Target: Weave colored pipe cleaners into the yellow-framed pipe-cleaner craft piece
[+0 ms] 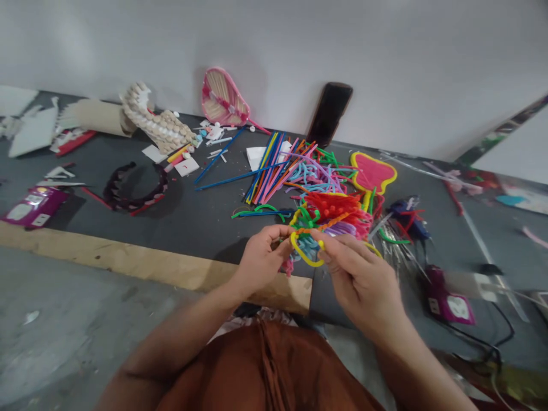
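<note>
Over the table's front edge, my left hand (262,256) pinches one end of an orange pipe cleaner (337,221) between thumb and fingers. My right hand (363,275) is closed on a yellow pipe cleaner (309,262), which bends in a loop below the orange one between both hands. Whether the two are twisted together cannot be made out. Just behind my hands lies a heap of red pipe cleaners (331,202), with green, purple and blue pieces around it. My right fingertips hide part of the yellow piece.
Straight pipe cleaners (268,171) lie in a bundle at the back. A phone (329,114) leans on the wall beside a pink fan-shaped piece (225,98). A dark headband (137,188) and a purple box (36,206) are at left; another purple box (449,302) with cables is right.
</note>
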A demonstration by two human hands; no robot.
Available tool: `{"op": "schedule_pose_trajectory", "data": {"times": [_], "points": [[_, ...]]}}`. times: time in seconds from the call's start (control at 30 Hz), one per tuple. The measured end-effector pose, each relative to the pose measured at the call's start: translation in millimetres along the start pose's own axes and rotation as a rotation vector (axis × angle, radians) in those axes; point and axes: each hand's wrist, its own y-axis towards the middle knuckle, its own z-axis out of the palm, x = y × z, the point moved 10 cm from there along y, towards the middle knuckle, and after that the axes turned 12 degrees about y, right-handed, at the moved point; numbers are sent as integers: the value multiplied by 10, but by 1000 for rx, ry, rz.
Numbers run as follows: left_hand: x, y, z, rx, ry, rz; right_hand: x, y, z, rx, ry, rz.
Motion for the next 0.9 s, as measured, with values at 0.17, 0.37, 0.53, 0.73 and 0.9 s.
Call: {"op": "schedule_pose_trajectory", "data": {"times": [0.17,0.37,0.53,0.73,0.9], "points": [[-27,-48,-135,-215,116,86,-16,-8,92,-72,-246,-1],[-289,-165,-254,-450,446,326,-46,45,208,-35,-462,-37],[-465,-236,-224,-519,695,445,-60,54,190,-116,-517,-35],[-504,-249,-161,-516,789,513,-85,5,152,-191,-485,-36],[-417,-190,-160,-453,817,469,-147,-31,67,-64,-415,14]]}}
